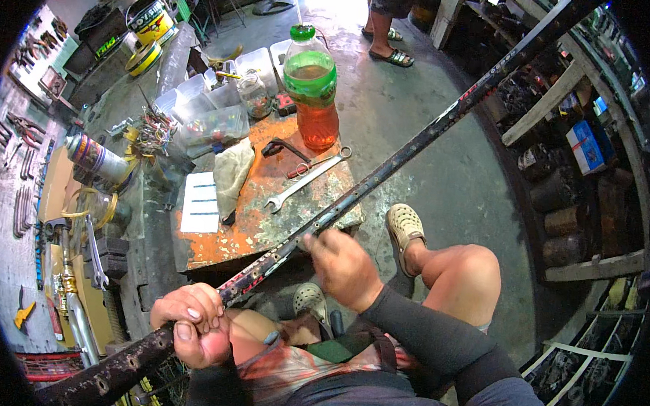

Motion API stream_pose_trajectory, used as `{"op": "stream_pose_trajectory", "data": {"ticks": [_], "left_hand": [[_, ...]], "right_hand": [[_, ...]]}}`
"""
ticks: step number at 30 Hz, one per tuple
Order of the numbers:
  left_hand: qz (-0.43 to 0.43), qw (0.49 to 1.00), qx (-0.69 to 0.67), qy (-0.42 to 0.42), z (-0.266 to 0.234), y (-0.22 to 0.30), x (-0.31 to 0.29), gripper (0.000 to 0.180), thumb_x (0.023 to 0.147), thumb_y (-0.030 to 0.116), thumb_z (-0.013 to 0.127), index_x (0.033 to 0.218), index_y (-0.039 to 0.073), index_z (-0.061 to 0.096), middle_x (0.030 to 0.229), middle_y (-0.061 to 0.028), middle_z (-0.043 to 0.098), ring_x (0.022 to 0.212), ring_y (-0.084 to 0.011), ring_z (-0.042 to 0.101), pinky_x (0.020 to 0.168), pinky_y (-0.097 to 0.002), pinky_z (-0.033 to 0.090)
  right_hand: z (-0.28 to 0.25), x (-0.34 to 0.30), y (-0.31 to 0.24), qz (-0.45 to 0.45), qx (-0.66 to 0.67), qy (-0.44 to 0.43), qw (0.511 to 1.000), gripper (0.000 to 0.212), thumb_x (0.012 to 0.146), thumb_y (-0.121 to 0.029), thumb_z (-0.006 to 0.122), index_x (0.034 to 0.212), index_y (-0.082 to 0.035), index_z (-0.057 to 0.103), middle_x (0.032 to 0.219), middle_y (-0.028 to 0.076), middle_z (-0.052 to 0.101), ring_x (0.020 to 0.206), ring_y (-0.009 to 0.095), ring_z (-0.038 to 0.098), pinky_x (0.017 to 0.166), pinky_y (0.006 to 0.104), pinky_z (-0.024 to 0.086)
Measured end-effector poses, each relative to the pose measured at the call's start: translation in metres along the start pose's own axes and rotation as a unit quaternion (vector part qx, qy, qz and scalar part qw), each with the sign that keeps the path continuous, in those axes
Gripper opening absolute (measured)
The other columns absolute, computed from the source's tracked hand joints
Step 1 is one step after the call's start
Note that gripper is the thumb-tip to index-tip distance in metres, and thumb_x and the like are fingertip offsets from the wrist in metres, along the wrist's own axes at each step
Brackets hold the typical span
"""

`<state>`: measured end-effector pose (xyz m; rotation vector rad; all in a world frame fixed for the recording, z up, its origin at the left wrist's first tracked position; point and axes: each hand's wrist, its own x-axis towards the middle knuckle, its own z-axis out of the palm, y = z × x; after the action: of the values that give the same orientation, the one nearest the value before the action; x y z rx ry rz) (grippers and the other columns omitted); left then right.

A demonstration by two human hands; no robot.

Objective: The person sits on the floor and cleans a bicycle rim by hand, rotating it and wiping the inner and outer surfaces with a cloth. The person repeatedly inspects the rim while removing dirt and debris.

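Bar (387, 168) runs lower left to upper right, gripped by your left hand (195, 323); your right hand (342, 268) is curled beside it, its hold unclear. Should your left grip slacken, the bar could swing into the bottle (318, 125), upper centre.

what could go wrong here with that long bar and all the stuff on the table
If the long bar swings left, it might knock over the bottle of red liquid standing on the table.

The wrench lies close to the bar in this view, so a knock could perhaps push it off.

The left hand is closed around the bar; if that grip slipped, the bar could drop toward the feet in clogs.
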<state>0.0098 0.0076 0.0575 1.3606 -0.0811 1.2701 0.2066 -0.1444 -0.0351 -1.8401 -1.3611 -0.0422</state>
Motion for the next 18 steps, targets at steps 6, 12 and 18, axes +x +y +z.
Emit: {"op": "stream_pose_trajectory", "data": {"ticks": [6,12,18], "left_hand": [[0.003,1.0,0.003,-0.005,0.002,-0.001,0.001,0.021,0.106,0.02,0.065,0.096,0.003,0.058,0.064,-0.0006,0.045,0.053,-0.0121,0.046,0.053,-0.0315,0.043],[0.015,1.0,0.01,-0.007,0.0,-0.004,-0.001,0.021,0.107,0.021,0.064,0.097,0.004,0.057,0.065,-0.0003,0.045,0.053,-0.0119,0.045,0.053,-0.0308,0.042],[0.024,1.0,0.015,-0.006,0.002,-0.004,0.0,0.021,0.107,0.022,0.063,0.097,0.004,0.057,0.066,-0.0005,0.047,0.054,-0.012,0.046,0.054,-0.0306,0.043]], "right_hand": [[-0.001,0.0,-0.005,0.024,0.036,0.007,0.999,0.031,0.098,-0.003,0.069,0.129,0.0,0.076,0.1,0.016,0.063,0.091,0.038,0.069,0.079,0.0463,0.057],[-0.006,0.011,-0.004,0.027,0.084,-0.001,0.996,0.031,0.099,-0.001,0.069,0.129,0.002,0.075,0.098,0.019,0.061,0.093,0.04,0.066,0.081,0.0485,0.055],[-0.008,0.023,0.006,0.036,0.036,-0.044,0.998,0.036,0.096,0.0,0.069,0.131,0.002,0.076,0.099,0.018,0.059,0.092,0.039,0.065,0.081,0.0495,0.055]]}}
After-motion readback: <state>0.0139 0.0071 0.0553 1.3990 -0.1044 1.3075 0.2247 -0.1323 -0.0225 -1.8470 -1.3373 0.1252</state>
